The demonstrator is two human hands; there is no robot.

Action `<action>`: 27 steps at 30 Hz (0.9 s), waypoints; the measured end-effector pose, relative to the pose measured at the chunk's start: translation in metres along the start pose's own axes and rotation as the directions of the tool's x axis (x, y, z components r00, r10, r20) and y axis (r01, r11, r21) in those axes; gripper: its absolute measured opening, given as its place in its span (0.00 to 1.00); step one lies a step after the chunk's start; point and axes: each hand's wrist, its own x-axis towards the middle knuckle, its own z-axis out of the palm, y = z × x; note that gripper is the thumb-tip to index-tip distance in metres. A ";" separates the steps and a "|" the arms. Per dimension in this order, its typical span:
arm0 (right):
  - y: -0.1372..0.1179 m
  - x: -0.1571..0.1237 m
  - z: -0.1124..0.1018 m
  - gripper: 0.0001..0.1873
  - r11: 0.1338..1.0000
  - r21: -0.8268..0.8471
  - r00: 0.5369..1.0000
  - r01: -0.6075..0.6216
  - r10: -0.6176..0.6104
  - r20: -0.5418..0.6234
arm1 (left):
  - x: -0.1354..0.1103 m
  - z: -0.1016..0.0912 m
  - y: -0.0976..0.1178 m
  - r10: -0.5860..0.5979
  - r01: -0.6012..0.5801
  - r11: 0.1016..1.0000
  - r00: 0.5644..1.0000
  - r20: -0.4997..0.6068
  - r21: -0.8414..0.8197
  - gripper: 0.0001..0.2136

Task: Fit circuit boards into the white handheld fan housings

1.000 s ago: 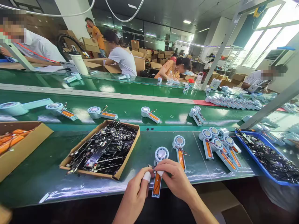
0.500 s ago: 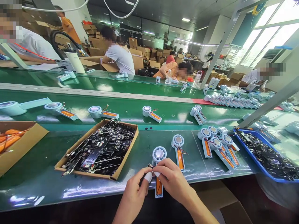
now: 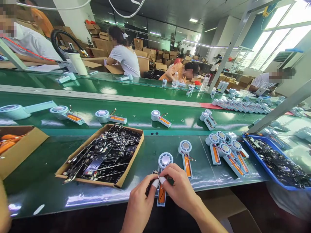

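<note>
A light-blue handheld fan (image 3: pixel 166 160) lies at the table's front edge, its open handle showing an orange battery (image 3: pixel 161 195). Over that handle, my left hand (image 3: pixel 141 199) is closed on a black circuit board (image 3: pixel 155 172), mostly hidden by the fingers. My right hand (image 3: pixel 181 186) pinches a tiny white wire connector (image 3: pixel 158 177) against the board's end; the fingers cover most of it. White covers sit on both thumbs or fingertips. Another open fan (image 3: pixel 186 147), with battery and loose wires, lies just right of my hands.
Left of my hands stands a cardboard tray (image 3: pixel 119 184) of circuit boards, beyond it a box (image 3: pixel 26 152) of orange batteries. On the right are several grouped fans (image 3: pixel 223 149) and a blue tray (image 3: pixel 269 174) of boards. A green conveyor (image 3: pixel 131 111) carries more fans. Another person's arm (image 3: pixel 3 207) shows lower left.
Fans on the conveyor have shifted slightly right. The handle under my hands has swung a little left. A person's arm has come in at the lower left. My hands stay pinched together.
</note>
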 end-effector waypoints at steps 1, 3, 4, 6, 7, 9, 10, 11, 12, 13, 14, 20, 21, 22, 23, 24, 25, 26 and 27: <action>-0.001 0.001 0.001 0.12 1.000 -0.014 1.000 0.003 -0.004 -0.023 | -0.001 0.001 -0.001 -0.027 0.027 0.999 1.000 -0.010 -0.017 0.11; -0.001 0.003 0.003 0.13 0.998 -0.063 0.998 0.025 -0.029 -0.063 | -0.002 0.002 -0.002 -0.089 0.088 0.994 0.996 -0.015 -0.059 0.12; -0.002 0.003 0.004 0.14 0.995 -0.092 0.996 0.038 -0.045 -0.071 | -0.003 0.002 -0.002 -0.110 0.110 0.991 0.994 -0.006 -0.072 0.12; -0.003 0.004 0.005 0.15 0.988 -0.145 0.996 0.055 -0.066 -0.067 | -0.005 0.001 -0.003 -0.116 0.117 0.990 0.993 0.017 -0.076 0.13; -0.004 0.005 0.005 0.15 0.984 -0.170 0.995 0.062 -0.073 -0.061 | -0.005 0.001 -0.003 -0.102 0.104 0.992 0.994 0.031 -0.069 0.13; -0.005 0.005 0.005 0.14 0.971 -0.226 0.994 0.081 -0.095 -0.050 | -0.007 0.000 -0.005 -0.059 0.061 0.997 0.997 0.039 -0.054 0.14; -0.005 0.004 0.006 0.13 0.963 -0.253 0.993 0.096 -0.111 -0.046 | -0.007 0.000 -0.006 -0.038 0.040 0.998 0.999 0.033 -0.048 0.14; -0.005 0.004 0.006 0.13 0.955 -0.273 0.991 0.112 -0.128 -0.039 | -0.008 0.000 -0.008 -0.020 0.021 0.999 0.999 0.025 -0.047 0.14; -0.005 0.004 0.006 0.12 0.951 -0.283 0.990 0.126 -0.141 -0.032 | -0.008 0.000 -0.009 -0.007 0.008 0.999 1.000 0.016 -0.054 0.15; -0.005 0.004 0.005 0.12 0.951 -0.279 0.989 0.133 -0.145 -0.023 | -0.007 -0.001 -0.011 -0.003 0.003 0.997 1.000 0.009 -0.073 0.15; -0.004 0.004 0.004 0.12 0.956 -0.263 0.990 0.133 -0.140 -0.011 | -0.007 -0.002 -0.012 -0.006 0.007 0.995 1.000 0.011 -0.102 0.15; -0.003 0.015 -0.014 0.13 0.990 -0.103 0.985 0.097 -0.081 0.153 | 0.007 -0.014 -0.011 -0.024 0.068 0.965 0.985 0.173 -0.253 0.13; -0.003 0.017 -0.016 0.13 0.992 -0.089 0.981 0.087 -0.070 0.180 | 0.010 -0.016 -0.010 -0.014 0.068 0.961 0.980 0.197 -0.268 0.13; -0.004 0.019 -0.017 0.13 0.994 -0.082 0.979 0.075 -0.058 0.198 | 0.012 -0.018 -0.009 -0.004 0.067 0.957 0.976 0.218 -0.282 0.13; -0.005 0.020 -0.017 0.12 0.995 -0.082 0.978 0.063 -0.046 0.201 | 0.014 -0.019 -0.009 -0.002 0.072 0.954 0.972 0.234 -0.291 0.13; -0.006 0.021 -0.017 0.12 0.995 -0.089 0.980 0.054 -0.035 0.197 | 0.016 -0.019 -0.009 -0.009 0.082 0.952 0.970 0.243 -0.295 0.13; -0.006 0.021 -0.016 0.12 0.994 -0.099 0.981 0.049 -0.030 0.191 | 0.016 -0.020 -0.010 -0.026 0.100 0.951 0.969 0.248 -0.292 0.13; -0.006 0.020 -0.017 0.12 0.994 -0.101 0.981 0.049 -0.029 0.191 | 0.016 -0.020 -0.011 -0.050 0.121 0.952 0.968 0.247 -0.282 0.13; -0.006 0.019 -0.018 0.12 0.995 -0.092 0.981 0.047 -0.029 0.192 | 0.016 -0.020 -0.011 -0.077 0.141 0.955 0.968 0.240 -0.260 0.14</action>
